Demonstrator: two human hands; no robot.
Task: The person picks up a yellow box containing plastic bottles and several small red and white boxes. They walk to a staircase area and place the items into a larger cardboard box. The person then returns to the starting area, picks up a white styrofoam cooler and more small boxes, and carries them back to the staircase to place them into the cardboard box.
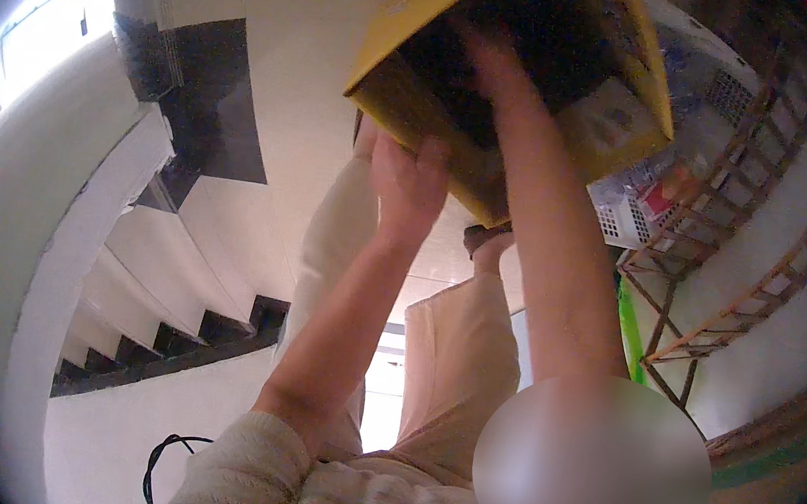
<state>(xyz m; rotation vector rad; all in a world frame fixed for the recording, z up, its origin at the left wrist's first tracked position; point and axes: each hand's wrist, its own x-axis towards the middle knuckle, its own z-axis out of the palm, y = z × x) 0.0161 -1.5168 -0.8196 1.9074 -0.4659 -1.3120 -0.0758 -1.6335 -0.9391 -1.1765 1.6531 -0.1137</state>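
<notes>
A large yellow box (616, 153), probably cardboard, is tilted with its open side towards me at the top of the view. My left hand (412, 181) grips its lower left edge, the fingers partly hidden by the box wall. Deep in the box's dark interior is my right hand (484, 54); shadow and blur hide its fingers and anything they may hold. A paler patch (609, 115) shows on the inside wall, right of my right forearm.
White stair steps (167, 268) with dark edging run along the left. A white plastic basket (622, 222) holding mixed items is on the right, beside brown ladder-like frames (730, 179). A dark floor patch (222, 101) lies left of the box. Black cable (154, 467) loops at lower left.
</notes>
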